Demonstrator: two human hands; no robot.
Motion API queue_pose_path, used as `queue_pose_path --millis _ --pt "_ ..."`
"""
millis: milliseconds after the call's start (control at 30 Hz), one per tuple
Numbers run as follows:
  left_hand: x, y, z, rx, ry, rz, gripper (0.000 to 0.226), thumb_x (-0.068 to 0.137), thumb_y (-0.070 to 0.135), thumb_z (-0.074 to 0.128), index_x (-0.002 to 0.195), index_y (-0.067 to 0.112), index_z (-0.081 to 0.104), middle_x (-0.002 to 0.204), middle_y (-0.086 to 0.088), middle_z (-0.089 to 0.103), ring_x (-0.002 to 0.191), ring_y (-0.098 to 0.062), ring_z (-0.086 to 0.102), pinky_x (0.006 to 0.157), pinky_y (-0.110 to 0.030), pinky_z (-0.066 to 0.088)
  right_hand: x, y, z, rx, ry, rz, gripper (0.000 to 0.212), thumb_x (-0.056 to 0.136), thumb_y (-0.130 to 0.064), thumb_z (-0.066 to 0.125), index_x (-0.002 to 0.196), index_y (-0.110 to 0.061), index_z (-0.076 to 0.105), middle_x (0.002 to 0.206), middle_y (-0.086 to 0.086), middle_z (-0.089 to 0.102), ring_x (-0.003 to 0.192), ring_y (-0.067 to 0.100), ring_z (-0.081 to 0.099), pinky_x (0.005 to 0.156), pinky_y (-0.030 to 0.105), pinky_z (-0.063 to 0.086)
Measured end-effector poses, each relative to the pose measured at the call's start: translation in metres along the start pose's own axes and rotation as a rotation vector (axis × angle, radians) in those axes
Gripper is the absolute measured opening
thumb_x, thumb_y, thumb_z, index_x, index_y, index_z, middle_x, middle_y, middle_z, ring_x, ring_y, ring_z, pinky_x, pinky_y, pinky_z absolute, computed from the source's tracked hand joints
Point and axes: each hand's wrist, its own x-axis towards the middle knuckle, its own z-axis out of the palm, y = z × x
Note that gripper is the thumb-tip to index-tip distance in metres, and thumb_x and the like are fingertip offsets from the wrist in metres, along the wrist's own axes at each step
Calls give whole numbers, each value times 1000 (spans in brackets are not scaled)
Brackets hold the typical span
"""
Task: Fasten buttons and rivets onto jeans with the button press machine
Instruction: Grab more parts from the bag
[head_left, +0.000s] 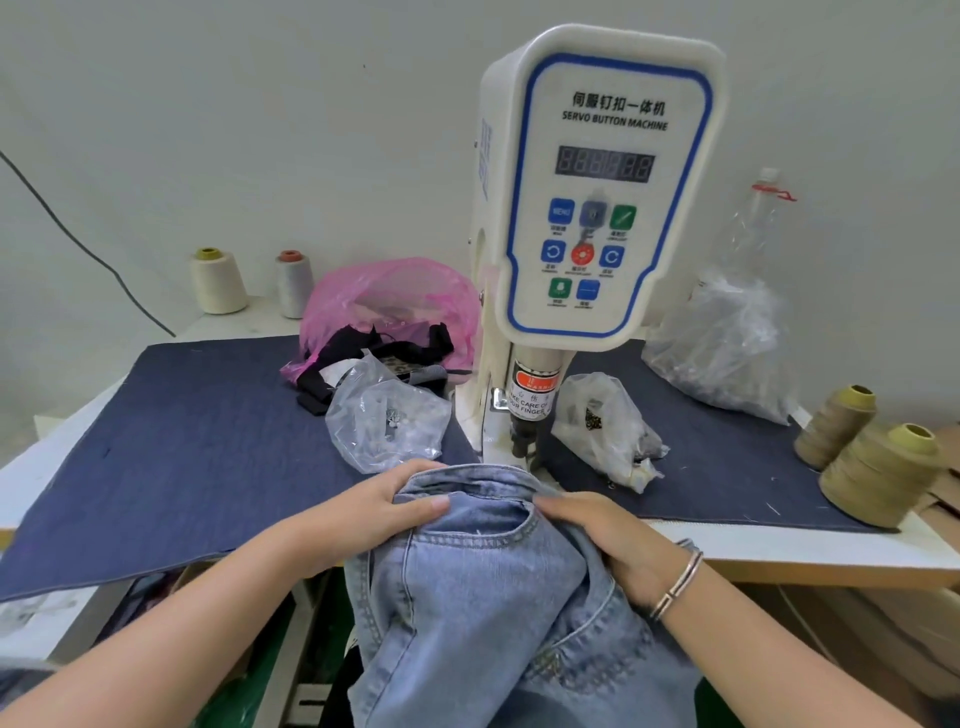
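We hold jeans at table edge, waistband just below press machine punch. Left hand and right hand both clenched on waistband, stretching pocket corner flat, probably for rivet placement.

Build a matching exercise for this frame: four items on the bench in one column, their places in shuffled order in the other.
Items:
1. pink plastic bag
2. olive thread cones
3. light-blue jeans
4. white thread cone

Places:
A. far right edge of the table
B. held by both hands below the press head
C. back left corner by the wall
D. just left of the machine column

Pairs: 1-D, 2-A, 3-B, 4-C
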Motion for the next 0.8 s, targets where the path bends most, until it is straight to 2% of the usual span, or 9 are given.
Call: queue_pose_path --millis 133,233,300,400,467,500,567,633,800 --pt "9 9 -7 159 220 28 21 93 42 56 83 30 70 87 8 72 82 -10 66 77 -22 50 5 -19 2 -30 62 -128 23 90 -30 62 97 -13 76 102 12 73 93 21 70 73 26 56" --pt "19 23 -4 415 493 88 17 97 19 52 105 25 66 101 5 67 90 -12 61 79 -23 49 15 -33 7 -80 129 -180 23 92 -28 60 87 -13 76 91 8 75 80 14 72 60 20 54" --pt "22 32 7 408 545 147 28 94 38 55 120 28 56 115 9 59 97 -5 55 83 -23 45 21 -39 9 -117 142 -185 23 93 -26 57 87 -12 74 86 6 75 72 11 71 55 18 52" --pt "24 33 29 502 404 92 86 64 83 54 133 39 30 124 22 38 113 -3 41 94 -32 37 27 -41 10 -86 166 -208 22 94 -26 56 88 -13 72 81 4 75 68 9 70 54 18 51" --pt "26 25 34 540 311 5 102 56 84 60 137 42 16 124 17 39 115 -8 44 98 -35 40 31 -40 9 -96 188 -213 24 93 -28 56 89 -9 72 86 7 74 73 14 69 63 23 53" --pt "28 22 31 525 282 -30 98 60 76 67 137 37 21 121 14 46 112 -10 51 96 -33 44 33 -39 9 -120 188 -207 27 92 -28 57 95 -5 72 91 12 73 79 18 67 71 28 53" --pt "31 15 15 437 193 -66 58 71 57 74 117 30 50 105 12 60 96 -8 61 82 -21 49 35 -37 10 -154 179 -186 31 89 -26 59 101 1 69 95 17 71 84 23 65 80 35 52" --pt "30 10 -1 287 33 -68 35 74 47 75 98 22 64 92 7 68 86 -11 67 76 -21 51 37 -35 12 -244 194 -202 25 86 -23 58 85 1 66 82 17 66 78 22 59 74 36 49" --pt "28 7 -8 174 -26 -62 54 70 51 70 107 13 65 111 -9 69 101 -23 67 97 -42 49 44 -23 13 -448 331 -387 35 86 -22 60 57 -19 40 63 4 36 58 10 35 53 21 31"
